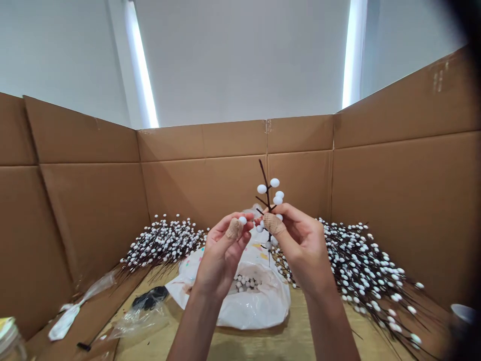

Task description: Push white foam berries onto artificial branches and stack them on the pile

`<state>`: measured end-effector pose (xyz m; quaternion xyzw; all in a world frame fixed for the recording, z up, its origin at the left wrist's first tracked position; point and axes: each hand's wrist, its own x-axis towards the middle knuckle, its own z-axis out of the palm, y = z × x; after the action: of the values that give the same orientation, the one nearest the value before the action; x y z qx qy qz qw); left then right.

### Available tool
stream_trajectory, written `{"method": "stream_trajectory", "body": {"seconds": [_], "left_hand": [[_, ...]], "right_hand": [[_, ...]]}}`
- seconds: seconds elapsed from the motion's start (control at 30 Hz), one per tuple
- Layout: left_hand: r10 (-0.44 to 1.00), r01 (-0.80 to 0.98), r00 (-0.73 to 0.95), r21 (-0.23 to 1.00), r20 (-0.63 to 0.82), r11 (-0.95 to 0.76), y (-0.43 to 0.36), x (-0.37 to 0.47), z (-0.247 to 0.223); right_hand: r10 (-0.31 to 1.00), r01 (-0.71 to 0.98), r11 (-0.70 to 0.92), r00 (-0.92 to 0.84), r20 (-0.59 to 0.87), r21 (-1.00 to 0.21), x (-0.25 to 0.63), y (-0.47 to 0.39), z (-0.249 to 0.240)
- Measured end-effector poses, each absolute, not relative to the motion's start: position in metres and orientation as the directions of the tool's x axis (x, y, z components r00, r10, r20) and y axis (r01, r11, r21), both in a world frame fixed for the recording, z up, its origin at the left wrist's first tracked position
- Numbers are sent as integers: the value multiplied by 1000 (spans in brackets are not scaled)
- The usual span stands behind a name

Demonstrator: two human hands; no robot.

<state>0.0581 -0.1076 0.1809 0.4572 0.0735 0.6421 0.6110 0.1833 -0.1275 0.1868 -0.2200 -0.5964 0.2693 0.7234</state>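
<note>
Between the thumb and fingers of my left hand [227,243] is a small white ball [242,220]. Upright in my right hand [300,238] stands a dark brown artificial berry stem [264,173], pinched around its middle. White berries [274,183] sit on several of its side twigs, while a few twig tips on its left side are bare. Both thumbs have tan wraps. The two hands are close together, the ball just left of the stem. Below them lies a white plastic bag [255,313], its mouth showing loose white balls [248,283].
Piles of white-berried stems lie at left [165,240] and right [368,271]. A clear bag with black material [150,299], a white wrapped item [65,321], a jar [11,338] and a cup [464,313] are around. Cardboard walls [233,185] enclose the table.
</note>
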Motion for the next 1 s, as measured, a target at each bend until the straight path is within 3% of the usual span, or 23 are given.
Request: {"method": "stream_trajectory", "body": {"seconds": [0.23,0.5,1.0], "left_hand": [[869,-779,114,586,481,-222,-99,58,178],[870,-777,137,596,473,-202,-91,60,175],[836,-737,172,631,521,-241,-87,60,173]], "right_hand": [[673,-115,740,102,733,-663,180,-129,184],[682,79,724,65,729,-685,177,-129,183],[669,97,733,77,739,-673,177,-126,183]]}}
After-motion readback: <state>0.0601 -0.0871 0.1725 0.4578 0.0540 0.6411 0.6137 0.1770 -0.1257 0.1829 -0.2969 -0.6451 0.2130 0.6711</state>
